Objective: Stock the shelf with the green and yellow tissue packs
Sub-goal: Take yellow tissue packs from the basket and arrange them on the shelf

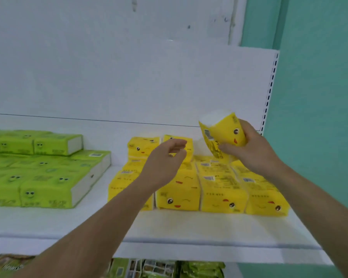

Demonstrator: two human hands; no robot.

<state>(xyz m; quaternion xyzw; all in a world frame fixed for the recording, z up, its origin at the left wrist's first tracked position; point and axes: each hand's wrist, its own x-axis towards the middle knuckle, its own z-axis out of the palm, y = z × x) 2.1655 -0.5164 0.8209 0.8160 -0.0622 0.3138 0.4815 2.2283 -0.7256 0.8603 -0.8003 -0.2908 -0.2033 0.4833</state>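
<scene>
Head view, right hand (251, 149) gripping raised yellow tissue pack (222, 135), left hand (165, 161) loose-fingered, empty, beside it

So the left block of packs (48, 177) and the right block of packs (219, 189) sit on the shelf (189, 227) with a gap between, each with a smaller layer on top toward the back. The right grip (249, 147) has a loose pack (221, 133) up above the right block, with the left grip (165, 159) near it on the left.

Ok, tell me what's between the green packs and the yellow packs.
Only a bare strip of white shelf, seen in the head view.
</scene>
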